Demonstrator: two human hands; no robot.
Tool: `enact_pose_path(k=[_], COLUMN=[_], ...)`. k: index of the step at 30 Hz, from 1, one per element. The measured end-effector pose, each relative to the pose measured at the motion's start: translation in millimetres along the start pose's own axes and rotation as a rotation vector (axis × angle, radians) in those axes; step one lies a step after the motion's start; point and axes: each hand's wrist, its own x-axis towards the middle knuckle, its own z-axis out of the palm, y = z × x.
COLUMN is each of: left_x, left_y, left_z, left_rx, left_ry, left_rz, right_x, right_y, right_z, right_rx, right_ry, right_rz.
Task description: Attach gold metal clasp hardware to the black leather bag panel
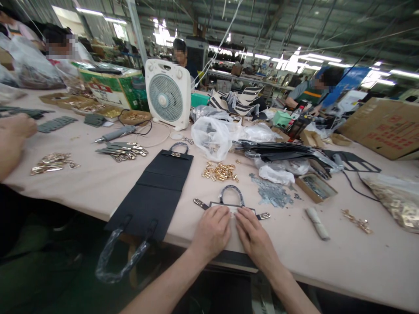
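Both hands on the bag

The bag [233,207] lies at the near edge of the tabletop [360,257], its handle [231,187] pointing away. The left hand [212,229] and right hand [253,231] rest on it side by side, fingers bent; whether either grip is open or closed on something cannot be told. Metal-tipped straps [264,216] stick out both sides. Gold clips [221,172] lie beyond; another bag [153,187] lies left, overhanging the edge.
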Motion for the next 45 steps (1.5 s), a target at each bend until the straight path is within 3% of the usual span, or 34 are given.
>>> enact_pose_path(k=[5,13,18,22,25,29,32,35,40,45], left_x=[3,18,28,29,29,29,29,29,35,49], left_y=[2,10,4,-4,-7,-8,-7,-2,13,29], left_z=[0.5,6.5,19.2,29.9,34.3,37.7,37.5,31.2,16.3,15.5], left_rx=[0.005,0.111,0.14,0.115,0.102,0.078,0.05,0.033,0.04,0.104], left_ry=[0.009,-0.041,-0.018,0.03,0.046,0.055,0.039,-0.008,-0.098,-0.127], left_rz=[0.015,-0.012,0.014,0.042,0.054,0.055,0.03,-0.019,-0.117,-0.155], right_x=[-6,-1,1,0,0,1,0,-3,-1,1], right_y=[10,3,9,16,35,93,140,169,189,203], right_z=[-2,-10,-19,-25,-36,-62,-79,-85,-79,-77], right_rx=[0.083,0.139,0.365,0.575,0.63,0.451,0.169,0.053,0.03,0.009], right_ry=[0.086,0.124,0.095,0.175,0.306,0.483,0.332,0.188,0.065,-0.047], right_rz=[-0.006,0.085,0.152,0.264,0.418,0.638,0.711,0.703,0.701,0.672])
